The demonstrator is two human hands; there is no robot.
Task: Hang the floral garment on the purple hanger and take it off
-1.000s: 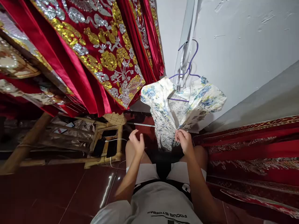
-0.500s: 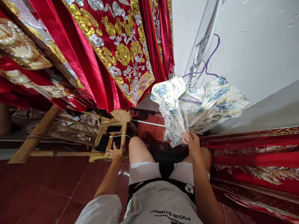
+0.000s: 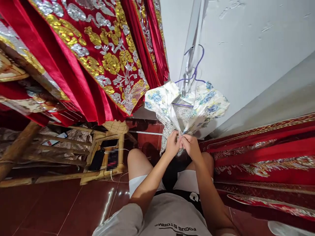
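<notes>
A short-sleeved shirt (image 3: 209,101) with blue and yellow flowers on white hangs in front of me on a purple hanger (image 3: 195,69). Its collar is spread, and the two front edges come together low down at my fingers. My left hand (image 3: 173,144) pinches the left front edge of the shirt. Right beside it, my right hand (image 3: 189,144) is closed on the other edge, fingertips touching those of the left. Whatever small part lies between the fingertips is hidden.
Red curtains with gold and silver embroidery (image 3: 110,62) hang at the left. A bamboo stool (image 3: 120,144) beside my knee carries a black phone (image 3: 97,160) and a cabled device (image 3: 112,160). Red embroidered cloth (image 3: 265,160) lies along the right, below a white wall (image 3: 246,42).
My left hand has left the device on the stool and come over to the shirt front, where it meets my right hand. The view has shifted, and the shirt's front edges sit closer together.
</notes>
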